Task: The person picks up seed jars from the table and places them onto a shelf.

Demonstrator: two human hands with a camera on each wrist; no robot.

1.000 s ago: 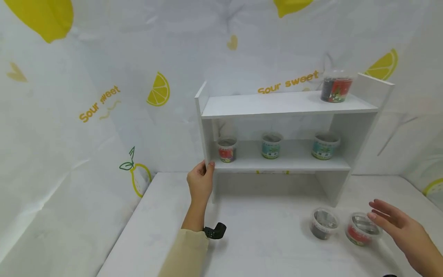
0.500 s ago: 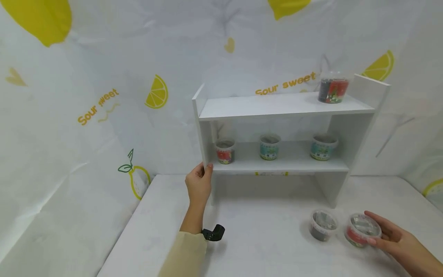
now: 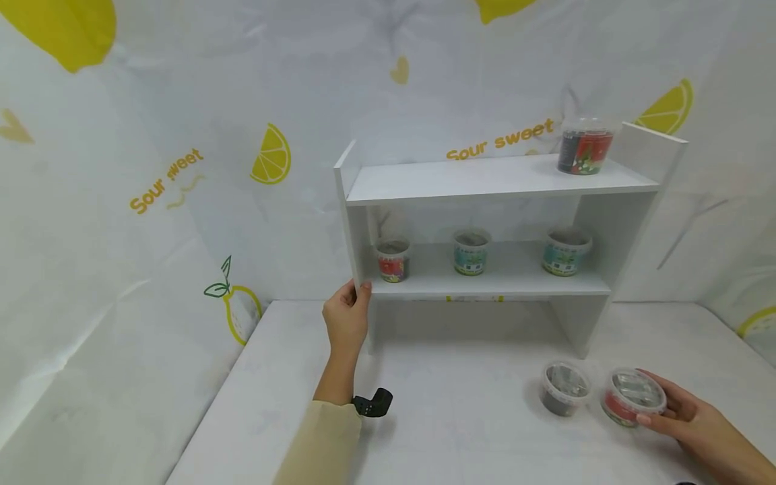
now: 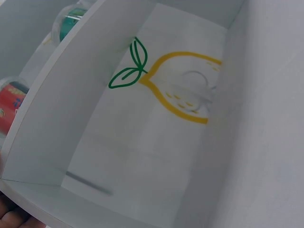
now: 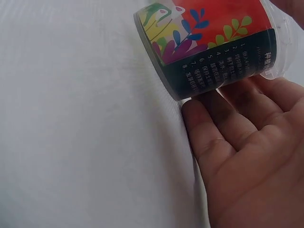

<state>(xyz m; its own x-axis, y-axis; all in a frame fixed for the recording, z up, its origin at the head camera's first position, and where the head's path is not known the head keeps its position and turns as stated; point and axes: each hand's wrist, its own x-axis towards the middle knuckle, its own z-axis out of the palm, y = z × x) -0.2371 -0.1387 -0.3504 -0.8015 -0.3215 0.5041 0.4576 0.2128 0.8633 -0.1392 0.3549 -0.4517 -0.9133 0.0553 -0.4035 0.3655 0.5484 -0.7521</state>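
Note:
My left hand (image 3: 347,315) grips the left side panel of a white two-tier shelf (image 3: 479,294), thumb at the front edge of the middle board. In the left wrist view only some fingers (image 4: 14,217) show at the shelf's edge. On the table at the right, my right hand (image 3: 691,414) holds a red-labelled plastic cup (image 3: 620,409) with a clear lid, fingers round its right side. The right wrist view shows the cup's printed label (image 5: 213,42) and the fingers curled against it. A second lidded cup (image 3: 564,389), dark inside, stands just left of it.
A red and black cup (image 3: 584,151) stands at the right end of the top board. Along the middle board stand a red-labelled cup (image 3: 393,260) and two green-labelled cups (image 3: 471,253), one at the right end. Behind hangs a lemon-print backdrop (image 3: 303,67).
My right hand has come down from above and right of the red-labelled cup and closed round it. The left hand keeps its grip on the shelf.

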